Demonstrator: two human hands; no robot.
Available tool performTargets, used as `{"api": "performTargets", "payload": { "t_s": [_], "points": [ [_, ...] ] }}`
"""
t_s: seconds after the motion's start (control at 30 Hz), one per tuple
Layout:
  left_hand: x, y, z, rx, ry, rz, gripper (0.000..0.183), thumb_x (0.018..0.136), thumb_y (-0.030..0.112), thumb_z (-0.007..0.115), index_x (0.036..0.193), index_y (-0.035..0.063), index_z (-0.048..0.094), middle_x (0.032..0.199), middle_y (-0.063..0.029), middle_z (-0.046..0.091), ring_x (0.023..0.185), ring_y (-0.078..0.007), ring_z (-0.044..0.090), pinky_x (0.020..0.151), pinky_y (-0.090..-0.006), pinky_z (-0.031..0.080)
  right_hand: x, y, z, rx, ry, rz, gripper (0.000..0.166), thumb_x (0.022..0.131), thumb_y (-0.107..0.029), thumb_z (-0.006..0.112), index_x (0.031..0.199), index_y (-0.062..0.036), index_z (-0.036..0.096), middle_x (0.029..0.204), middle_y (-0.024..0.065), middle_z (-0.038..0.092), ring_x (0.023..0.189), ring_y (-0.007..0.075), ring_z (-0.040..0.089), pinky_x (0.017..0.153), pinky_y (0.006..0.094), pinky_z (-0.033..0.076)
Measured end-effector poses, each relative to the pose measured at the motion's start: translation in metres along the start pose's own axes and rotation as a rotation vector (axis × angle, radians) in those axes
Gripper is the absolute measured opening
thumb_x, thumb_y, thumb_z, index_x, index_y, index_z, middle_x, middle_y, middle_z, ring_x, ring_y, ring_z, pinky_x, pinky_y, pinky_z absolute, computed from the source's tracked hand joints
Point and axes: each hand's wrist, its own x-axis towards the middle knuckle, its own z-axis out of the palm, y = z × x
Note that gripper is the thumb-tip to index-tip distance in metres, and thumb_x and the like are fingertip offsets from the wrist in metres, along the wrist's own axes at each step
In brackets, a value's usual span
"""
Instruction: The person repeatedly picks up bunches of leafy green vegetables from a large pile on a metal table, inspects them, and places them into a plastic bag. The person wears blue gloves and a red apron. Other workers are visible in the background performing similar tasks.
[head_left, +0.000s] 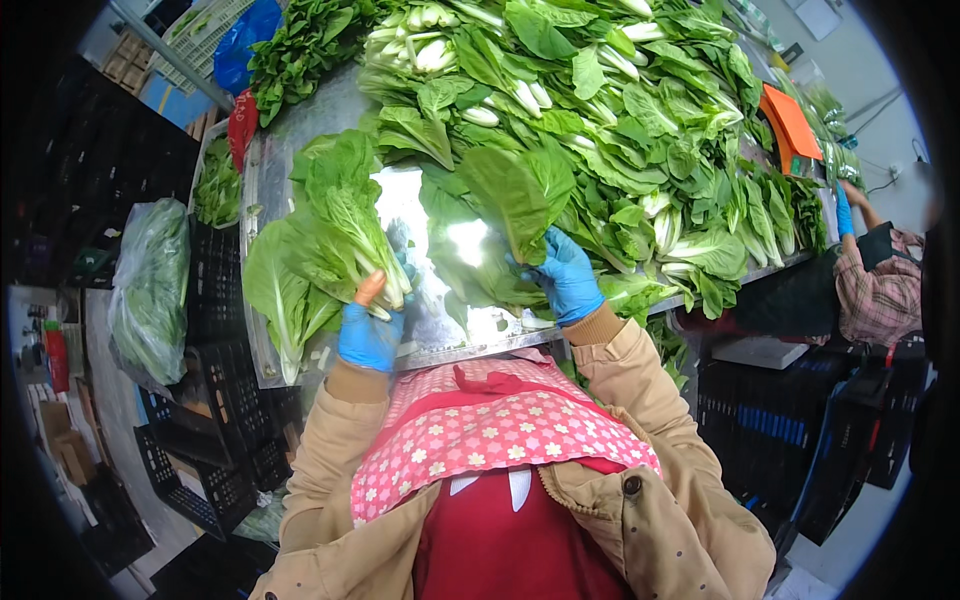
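Note:
My left hand (369, 330), in a blue glove with the thumb tip uncovered, grips a small bunch of leafy greens (337, 202) by its pale stems. The leaves point away from me, over the left part of the metal table (427, 337). A single head of greens (289, 330) lies by the table's left corner, beside that hand. In my gloved right hand (570, 279) are broad green leaves (506, 191), pinched near their lower end; the fingertips are partly hidden. Behind both hands spreads a large heap of white-stemmed greens (540, 97).
An orange plastic object (791, 131) stands at the heap's right. A co-worker's plaid sleeve (862, 289) shows far right. Black crates (757, 412) stand below the table's right side. To the left are a plastic bag of greens (152, 292) and more black crates (202, 442).

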Motion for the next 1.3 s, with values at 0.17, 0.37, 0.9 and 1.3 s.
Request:
{"api": "performTargets", "payload": {
  "t_s": [0.17,0.37,0.9,1.3],
  "points": [
    [-0.001,-0.007,0.007,-0.033,-0.029,0.005,0.040,0.084,0.008,0.063,0.121,0.0005,0.051,0.111,-0.0126,0.062,0.099,-0.0236,0.062,0.086,-0.0345,0.052,0.010,0.032,-0.014,-0.104,0.047,-0.076,0.051,0.077,0.001,0.069,0.123,-0.0010,0.049,0.109,0.0074,0.063,0.095,0.0175,0.062,0.080,0.0258,0.051],
    [-0.002,-0.010,0.006,-0.114,-0.082,-0.022,0.037,0.085,0.007,0.061,0.120,0.0004,0.052,0.111,-0.0145,0.062,0.099,-0.0252,0.062,0.083,-0.0353,0.054,0.007,0.032,-0.002,-0.092,0.098,-0.141,0.050,0.074,0.013,0.064,0.120,-0.0011,0.051,0.110,0.0064,0.063,0.097,0.0151,0.060,0.084,0.0266,0.049],
    [-0.002,-0.022,0.002,-0.223,-0.105,-0.151,0.045,0.087,0.013,0.058,0.128,0.0006,0.047,0.118,-0.0159,0.060,0.108,-0.0289,0.059,0.092,-0.0427,0.049,-0.003,0.024,0.043,-0.005,0.063,-0.078,0.056,0.083,0.000,0.061,0.134,0.0003,0.038,0.100,0.0074,0.062,0.084,0.0140,0.061,0.069,0.0240,0.053],
    [-0.004,-0.022,-0.005,-0.311,-0.237,-0.300,0.049,0.080,0.003,0.061,0.127,0.0022,0.048,0.120,-0.0151,0.058,0.110,-0.0316,0.056,0.102,-0.0446,0.042,-0.020,0.021,0.069,-0.338,-0.143,0.061,0.062,0.082,0.002,0.060,0.138,0.0017,0.036,0.110,0.0063,0.057,0.090,0.0096,0.057,0.080,0.0217,0.046]
  ]
}}
